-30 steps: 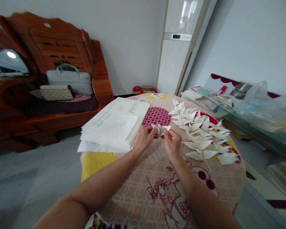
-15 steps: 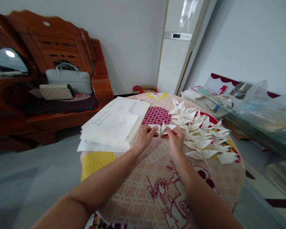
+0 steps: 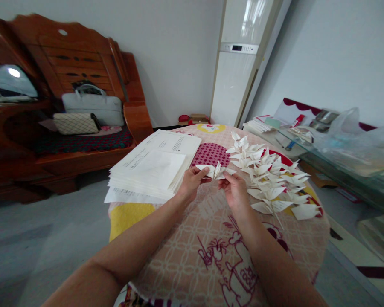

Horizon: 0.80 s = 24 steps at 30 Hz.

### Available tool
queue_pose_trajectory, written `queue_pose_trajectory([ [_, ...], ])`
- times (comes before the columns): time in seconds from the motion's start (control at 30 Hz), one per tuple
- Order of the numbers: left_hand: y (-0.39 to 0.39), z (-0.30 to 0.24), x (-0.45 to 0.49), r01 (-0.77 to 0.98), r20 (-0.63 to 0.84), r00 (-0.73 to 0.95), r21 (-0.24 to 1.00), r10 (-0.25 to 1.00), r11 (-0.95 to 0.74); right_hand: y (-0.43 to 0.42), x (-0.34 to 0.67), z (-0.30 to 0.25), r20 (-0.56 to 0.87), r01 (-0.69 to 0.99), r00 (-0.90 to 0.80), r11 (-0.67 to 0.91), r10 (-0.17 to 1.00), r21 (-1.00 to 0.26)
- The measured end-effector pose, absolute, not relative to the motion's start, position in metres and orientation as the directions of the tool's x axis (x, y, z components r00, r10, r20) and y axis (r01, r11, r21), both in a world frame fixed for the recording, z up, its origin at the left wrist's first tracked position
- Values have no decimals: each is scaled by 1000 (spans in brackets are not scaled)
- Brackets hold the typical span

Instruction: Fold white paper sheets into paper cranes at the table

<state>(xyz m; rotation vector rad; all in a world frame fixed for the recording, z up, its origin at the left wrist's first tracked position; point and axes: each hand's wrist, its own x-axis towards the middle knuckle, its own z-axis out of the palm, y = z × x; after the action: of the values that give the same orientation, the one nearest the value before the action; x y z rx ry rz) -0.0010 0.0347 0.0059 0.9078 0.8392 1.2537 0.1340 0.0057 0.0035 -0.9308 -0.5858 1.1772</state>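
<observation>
A white folded paper crane [image 3: 216, 171] is held between my two hands above the round table. Its wings spread left and right, with a pointed fold standing up in the middle. My left hand [image 3: 192, 182] pinches the left wing between thumb and fingers. The right wing is pinched by my right hand [image 3: 236, 189], its fingertips curled underneath. Many similar paper cranes [image 3: 269, 175] lie in a cluster to the right of my right hand. On the left, close to my left hand, is a thick stack of printed paper [image 3: 150, 166] with a smaller blank sheet [image 3: 161, 168] on top.
A patterned cloth [image 3: 192, 256] covers the table. To the right stands a glass-topped table [image 3: 333, 170] bearing a plastic bag [image 3: 348, 136] and papers. A wooden sofa [image 3: 83, 55] with bags is at the left; a tall white air conditioner [image 3: 233, 76] stands behind.
The crane has tilted slightly, its left wing a little higher. My right hand has shifted slightly down and turned, showing more fingertips under the wing. The rest looks the same.
</observation>
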Motion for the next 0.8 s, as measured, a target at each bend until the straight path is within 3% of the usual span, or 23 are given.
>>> queue_pose_trajectory([
  [0.47,36,8,-3,-525,-164,262,803,951,283,9,138,1,-167,-610,247,20,955,-792],
  [0.8,37,10,-3,-573,-254,252,738,934,355,9,140,1,-182,-643,230,9,956,-765],
])
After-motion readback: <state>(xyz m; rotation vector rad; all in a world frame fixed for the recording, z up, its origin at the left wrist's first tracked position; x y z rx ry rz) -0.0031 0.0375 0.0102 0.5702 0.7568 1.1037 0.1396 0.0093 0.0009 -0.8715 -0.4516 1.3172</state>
